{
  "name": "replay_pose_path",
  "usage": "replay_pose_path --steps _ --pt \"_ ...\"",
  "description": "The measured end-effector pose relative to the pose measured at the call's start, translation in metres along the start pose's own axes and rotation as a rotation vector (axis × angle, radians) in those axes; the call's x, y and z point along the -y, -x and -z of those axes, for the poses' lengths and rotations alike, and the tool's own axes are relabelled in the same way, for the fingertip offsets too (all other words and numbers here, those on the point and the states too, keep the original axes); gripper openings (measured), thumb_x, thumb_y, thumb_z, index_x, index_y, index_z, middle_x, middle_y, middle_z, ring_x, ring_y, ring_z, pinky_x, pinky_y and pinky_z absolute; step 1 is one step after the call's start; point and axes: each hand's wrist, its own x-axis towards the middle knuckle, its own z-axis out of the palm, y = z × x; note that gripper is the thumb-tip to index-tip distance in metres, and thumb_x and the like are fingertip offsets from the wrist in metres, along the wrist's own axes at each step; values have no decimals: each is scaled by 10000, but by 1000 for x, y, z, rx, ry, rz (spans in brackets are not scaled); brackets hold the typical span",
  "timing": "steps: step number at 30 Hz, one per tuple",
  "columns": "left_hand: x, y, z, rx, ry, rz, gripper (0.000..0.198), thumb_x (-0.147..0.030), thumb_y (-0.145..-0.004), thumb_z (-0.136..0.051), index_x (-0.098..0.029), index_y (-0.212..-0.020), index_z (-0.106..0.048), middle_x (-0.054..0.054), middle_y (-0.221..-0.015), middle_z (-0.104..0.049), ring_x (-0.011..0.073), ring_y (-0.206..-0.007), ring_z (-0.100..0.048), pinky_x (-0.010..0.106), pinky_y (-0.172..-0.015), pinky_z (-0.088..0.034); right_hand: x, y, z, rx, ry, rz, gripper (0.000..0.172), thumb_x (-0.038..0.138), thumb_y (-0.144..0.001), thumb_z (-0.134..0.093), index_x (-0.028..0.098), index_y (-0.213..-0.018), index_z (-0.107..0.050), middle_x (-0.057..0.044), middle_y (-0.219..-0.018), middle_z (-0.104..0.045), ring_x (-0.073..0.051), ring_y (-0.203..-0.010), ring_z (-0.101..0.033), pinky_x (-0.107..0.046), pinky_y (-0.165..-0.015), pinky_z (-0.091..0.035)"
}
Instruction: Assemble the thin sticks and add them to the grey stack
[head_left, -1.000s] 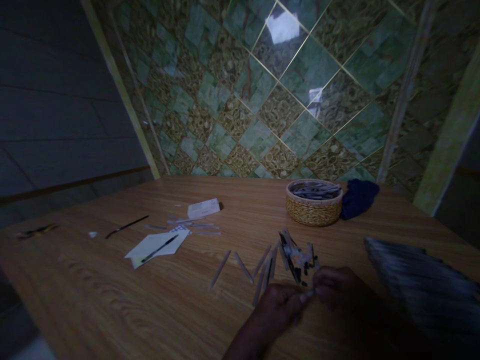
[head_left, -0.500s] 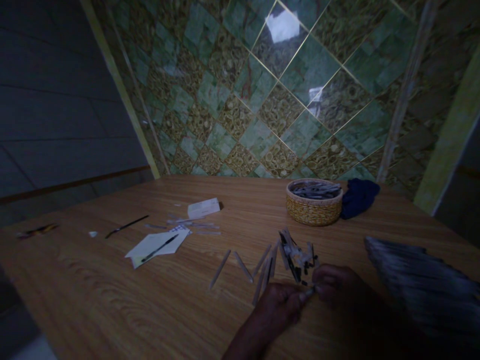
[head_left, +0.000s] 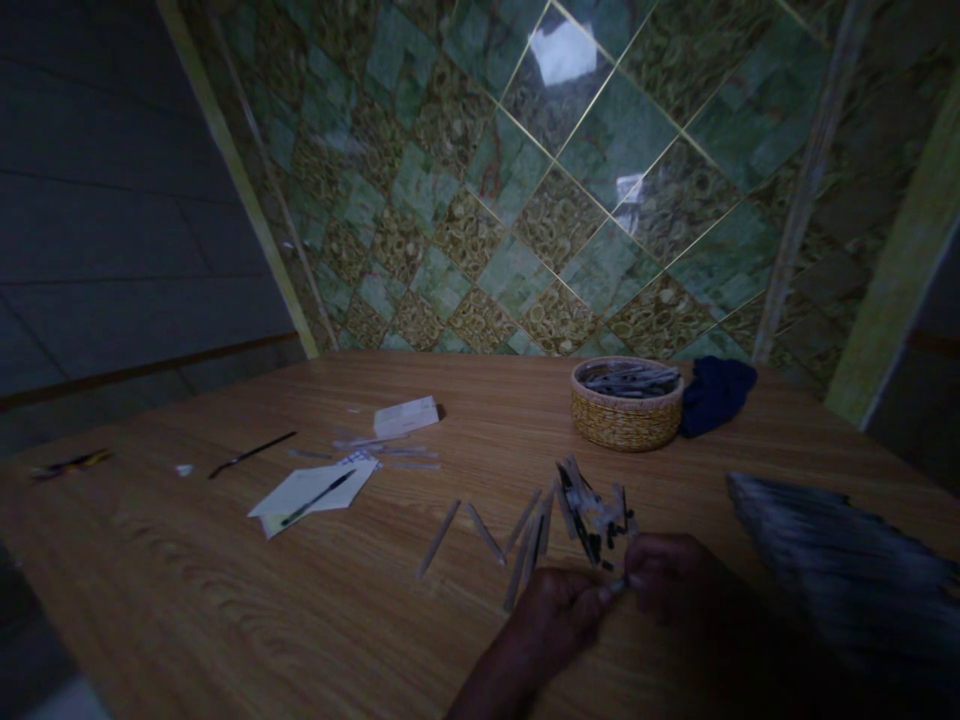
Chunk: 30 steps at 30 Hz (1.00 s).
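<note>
Above a wood-grained tabletop (head_left: 187, 590), left hand (head_left: 556, 608) and right hand (head_left: 664, 570) pinch a small piece (head_left: 619, 585).

1. The head camera looks forward and down from above and behind the left hand (head_left: 561, 612) and right hand (head_left: 667, 572).
2. It sits near both, facing across the table (head_left: 225, 560) toward the tiled wall (head_left: 555, 220) beyond them.

This looks like a dim indoor room, a home or a small workroom; which one cannot be told. A glossy wall (head_left: 480, 200) of green and brown diagonal tiles backs a broad wood-grain tabletop (head_left: 225, 570), where a woven basket (head_left: 626, 424), some paper (head_left: 300, 489) and loose slim sticks (head_left: 523, 521) suggest small handwork.
</note>
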Motion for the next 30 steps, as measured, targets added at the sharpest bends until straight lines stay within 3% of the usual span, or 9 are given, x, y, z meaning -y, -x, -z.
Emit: replay_pose_path --steps 5,11,16,22,27,30 --pt "3 0 0 -16 -19 -4 526 -567 -825 -412 -138 -536 -511 -36 -500 -400 80 -484 -340 217 -468 -249 4 0 -8 -89 119 2 410 498 -773 -422 189 -507 -461 31 -426 -470 -75 -346 -406 -203 -357 -290" --pt "1 -1 -2 -20 -52 39 524 -571 -814 -425 -145 -518 -494 -40 -499 -376 84 -497 -327 221 -467 -239 4 1 -6 -17 -13 -40 264 437 -654 -562 179 -699 -529 44 -514 -528 -84 -414 -464 -195 -404 -342" --pt "1 0 -1 -11 -55 12 515 -554 -827 -419 -150 -521 -512 -36 -500 -382 94 -514 -344 231 -495 -258 -2 0 -9 -110 79 -30 411 524 -756 -437 192 -516 -466 35 -418 -471 -77 -347 -406 -209 -363 -283" --pt "2 0 -3 -23 -54 16 468 -506 -837 -423 -153 -538 -495 -31 -524 -409 90 -504 -354 225 -487 -251 -1 -1 -4 -42 -27 -45 274 452 -650 -568 188 -673 -499 51 -488 -517 -81 -387 -441 -196 -388 -317" --pt "-1 0 -2 -26 -61 -11 460 -489 -844 -421 -158 -526 -454 -39 -518 -363 85 -505 -334 220 -480 -236 6 1 -7 -96 89 -35 408 534 -754 -425 187 -543 -472 34 -437 -480 -77 -347 -406 -206 -362 -284" --pt "-2 0 -1 -30 -77 -3 461 -486 -836 -435 -160 -509 -436 -42 -512 -341 84 -505 -324 221 -480 -228 9 2 -7 -96 34 -50 366 536 -704 -500 186 -598 -493 43 -453 -491 -82 -374 -429 -205 -379 -305"
